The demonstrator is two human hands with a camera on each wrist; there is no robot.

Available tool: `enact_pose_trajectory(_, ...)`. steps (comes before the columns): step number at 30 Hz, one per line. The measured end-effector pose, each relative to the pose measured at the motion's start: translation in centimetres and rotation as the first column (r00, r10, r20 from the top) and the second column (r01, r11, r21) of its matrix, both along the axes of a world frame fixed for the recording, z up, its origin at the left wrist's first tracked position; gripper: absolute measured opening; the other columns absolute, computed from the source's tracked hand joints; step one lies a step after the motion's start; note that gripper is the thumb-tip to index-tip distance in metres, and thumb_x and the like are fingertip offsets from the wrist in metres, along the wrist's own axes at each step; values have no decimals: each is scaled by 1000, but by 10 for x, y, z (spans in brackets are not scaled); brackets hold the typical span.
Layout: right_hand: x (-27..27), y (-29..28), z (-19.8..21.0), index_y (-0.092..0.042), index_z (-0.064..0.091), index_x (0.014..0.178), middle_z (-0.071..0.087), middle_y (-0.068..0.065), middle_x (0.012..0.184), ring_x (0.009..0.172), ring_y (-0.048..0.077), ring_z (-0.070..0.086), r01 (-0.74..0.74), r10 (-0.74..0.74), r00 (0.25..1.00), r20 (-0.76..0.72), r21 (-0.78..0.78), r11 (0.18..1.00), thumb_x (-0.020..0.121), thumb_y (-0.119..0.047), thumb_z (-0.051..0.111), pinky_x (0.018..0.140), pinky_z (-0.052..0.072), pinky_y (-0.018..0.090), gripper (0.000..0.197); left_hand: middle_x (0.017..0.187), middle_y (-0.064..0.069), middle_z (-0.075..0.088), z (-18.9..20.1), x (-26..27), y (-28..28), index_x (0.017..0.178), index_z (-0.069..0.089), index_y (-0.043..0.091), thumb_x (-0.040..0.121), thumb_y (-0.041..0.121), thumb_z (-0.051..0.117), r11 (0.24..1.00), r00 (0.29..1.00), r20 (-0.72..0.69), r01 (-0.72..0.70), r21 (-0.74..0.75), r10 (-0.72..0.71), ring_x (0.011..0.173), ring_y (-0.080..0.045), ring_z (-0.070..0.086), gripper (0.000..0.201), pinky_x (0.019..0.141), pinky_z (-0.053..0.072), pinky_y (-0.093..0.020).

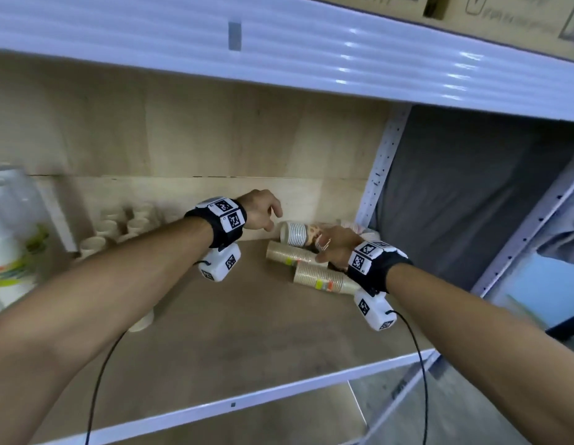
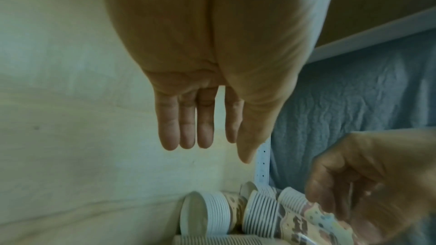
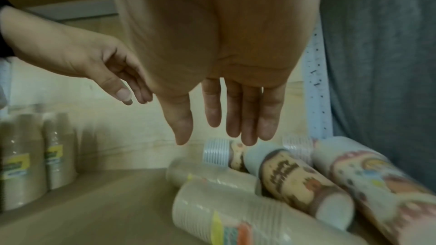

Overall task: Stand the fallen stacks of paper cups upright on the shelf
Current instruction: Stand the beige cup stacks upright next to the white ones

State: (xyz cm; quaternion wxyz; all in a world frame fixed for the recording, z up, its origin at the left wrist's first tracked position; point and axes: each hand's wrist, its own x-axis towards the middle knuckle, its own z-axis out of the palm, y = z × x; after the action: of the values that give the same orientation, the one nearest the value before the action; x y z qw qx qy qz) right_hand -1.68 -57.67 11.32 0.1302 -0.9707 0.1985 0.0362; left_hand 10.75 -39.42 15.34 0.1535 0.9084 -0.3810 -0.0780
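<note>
Several fallen stacks of paper cups lie in the back right corner of the wooden shelf. Two beige wrapped stacks lie in front. Behind them lie patterned stacks with white rims. My left hand hovers just left of and above them, fingers straight, holding nothing. My right hand hangs over the patterned stacks with straight fingers and nothing in it. Whether it touches them cannot be told.
Upright beige cup stacks stand at the back left. Wrapped white cups are at the far left, and one cup stands under my left forearm. A perforated post and grey cloth bound the right; another shelf hangs overhead.
</note>
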Motion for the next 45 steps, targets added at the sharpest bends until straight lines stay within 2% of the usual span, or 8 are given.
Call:
enact_pose_trajectory(3, -6, -17, -25, -11, 58, 126, 58, 6, 126, 115, 27, 57, 11, -10, 998, -57, 8, 1000, 80, -41, 73, 93, 49, 35, 57, 116, -3, 60, -19, 2, -21, 123, 64, 22, 83, 16, 74, 999, 999, -13, 40, 12, -40, 107, -20, 58, 42, 90, 48, -30)
enact_pose_trajectory(7, -16, -33, -46, -12, 61, 117, 59, 5, 113, 103, 24, 58, -52, 54, 996, -64, 21, 998, 83, -43, 68, 77, 43, 30, 46, 123, -4, 58, -47, 8, -43, 127, 61, 23, 83, 15, 74, 998, 997, -47, 56, 30, -54, 106, -19, 57, 46, 89, 47, -27)
enact_pose_trajectory(10, -18, -47, -61, -15, 55, 133, 57, 6, 128, 118, 26, 55, -42, 46, 998, -42, 78, 996, 83, -35, 71, 91, 45, 29, 56, 133, -6, 52, -65, 13, -54, 131, 58, 21, 85, 14, 72, 996, 996, -59, 74, 48, -71, 116, -22, 54, 49, 88, 41, -23)
enact_pose_trajectory(15, -19, -57, -75, -22, 47, 142, 48, 1, 144, 129, 22, 49, -10, 18, 996, -85, 84, 996, 77, -47, 74, 106, 41, 31, 75, 140, -6, 46, -93, 24, -67, 136, 53, 18, 86, 15, 72, 995, 994, -78, 78, 57, -74, 122, -25, 51, 53, 90, 39, -22)
enact_pose_trajectory(21, -19, -67, -92, -27, 50, 137, 49, -1, 140, 125, 21, 51, 1, 4, 996, -87, 56, 998, 71, -46, 76, 100, 42, 27, 74, 135, -8, 49, -115, 33, -78, 133, 56, 18, 84, 19, 74, 990, 995, -50, 91, 104, -86, 116, -25, 53, 52, 81, 38, -21)
enact_pose_trajectory(35, -18, -70, -100, -29, 47, 138, 47, 9, 140, 125, 28, 48, -31, 38, 987, -158, 49, 998, 70, -50, 77, 101, 44, 37, 77, 131, -5, 56, -129, 42, -87, 135, 51, 21, 86, 36, 67, 969, 988, 78, 112, 218, -132, 115, -25, 56, 53, 96, 46, -36)
enact_pose_trajectory(42, -18, -67, -90, -24, 49, 139, 51, 6, 137, 125, 26, 50, -43, 50, 984, -172, 46, 998, 73, -41, 78, 101, 45, 35, 74, 132, -3, 54, -125, 42, -79, 138, 45, 31, 78, 24, 79, 955, 994, 24, 97, 280, -107, 111, -26, 57, 70, 87, 46, -28)
enact_pose_trajectory(45, -17, -66, -75, -22, 48, 141, 49, 2, 140, 126, 24, 50, -51, 63, 981, -181, 71, 996, 75, -36, 80, 100, 41, 28, 74, 124, -4, 55, -119, 43, -69, 139, 43, 29, 78, 22, 78, 967, 994, -6, 104, 232, -105, 97, -23, 61, 70, 72, 48, -25)
